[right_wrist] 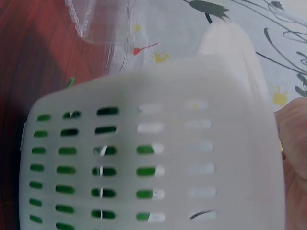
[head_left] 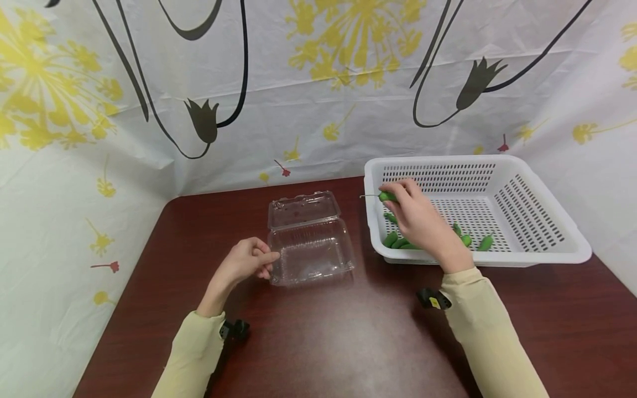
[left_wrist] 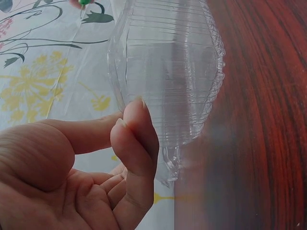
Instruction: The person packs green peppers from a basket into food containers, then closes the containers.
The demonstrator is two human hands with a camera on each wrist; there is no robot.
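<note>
A clear plastic clamshell box lies on the table with its perforated lid folded back. My left hand pinches the box's left rim between thumb and fingers; the left wrist view shows the thumb and fingertips against the ribbed wall. Above the left part of a white slotted basket, my right hand grips a green chili pepper whose thin stem points left. Several more green peppers lie in the basket. In the right wrist view the basket wall hides most of the right hand.
The dark red wooden table carries both containers, the box left of the basket. A white floral-patterned cloth hangs behind the table and along both sides. Small black cameras sit at both wrists.
</note>
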